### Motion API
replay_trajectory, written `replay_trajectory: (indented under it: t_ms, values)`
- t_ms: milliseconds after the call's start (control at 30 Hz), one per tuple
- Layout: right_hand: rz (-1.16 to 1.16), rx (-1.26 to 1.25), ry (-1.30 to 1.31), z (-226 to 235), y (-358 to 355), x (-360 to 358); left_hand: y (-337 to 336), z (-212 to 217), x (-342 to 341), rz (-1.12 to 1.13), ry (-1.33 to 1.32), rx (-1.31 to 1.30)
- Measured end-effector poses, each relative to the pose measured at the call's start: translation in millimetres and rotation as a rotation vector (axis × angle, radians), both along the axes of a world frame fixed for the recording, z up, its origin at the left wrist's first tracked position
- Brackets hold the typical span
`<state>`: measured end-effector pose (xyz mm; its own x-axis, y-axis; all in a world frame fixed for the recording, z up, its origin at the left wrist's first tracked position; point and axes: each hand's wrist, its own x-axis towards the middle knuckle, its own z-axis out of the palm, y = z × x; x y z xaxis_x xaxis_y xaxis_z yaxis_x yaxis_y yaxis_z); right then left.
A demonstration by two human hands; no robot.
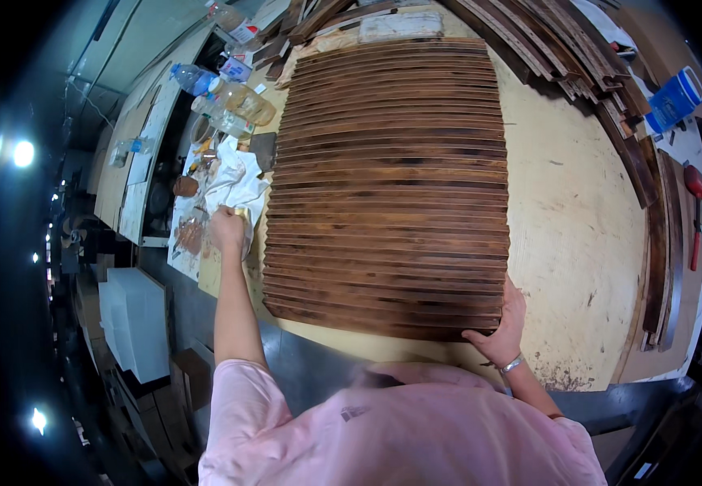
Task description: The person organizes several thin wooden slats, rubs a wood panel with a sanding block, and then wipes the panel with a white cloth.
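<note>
A large dark-brown slatted wooden panel (387,190) lies flat in front of me, its many narrow strips running left to right. My right hand (506,328) grips its near right corner, the thumb on the front edge and the fingers along the right side. On the left, beside the panel, my left hand (228,231) is closed next to a crumpled white cloth (236,176). A small yellowish thing (242,213) shows at its fingers; what it is, I cannot make out.
Several bottles, including a plastic bottle with amber liquid (245,103), stand at the upper left. Wooden strips (545,40) are piled along the far right of the pale tabletop (573,243). A blue container (675,100) and a red-handled tool (696,194) lie at the right.
</note>
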<state>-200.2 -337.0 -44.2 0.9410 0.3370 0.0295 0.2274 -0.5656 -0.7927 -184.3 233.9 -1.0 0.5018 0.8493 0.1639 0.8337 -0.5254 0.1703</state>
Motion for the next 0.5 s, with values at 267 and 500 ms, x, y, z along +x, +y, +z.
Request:
replay_trajectory:
  t_ms: [267, 500]
  values:
    - [0.016, -0.046, -0.075, -17, -5, -6, -85, 6, 16, -0.379, -0.135, -0.246]
    - [-0.003, -0.044, -0.104, -21, -3, -8, -17, 5, -18, -0.149, -0.241, -0.215]
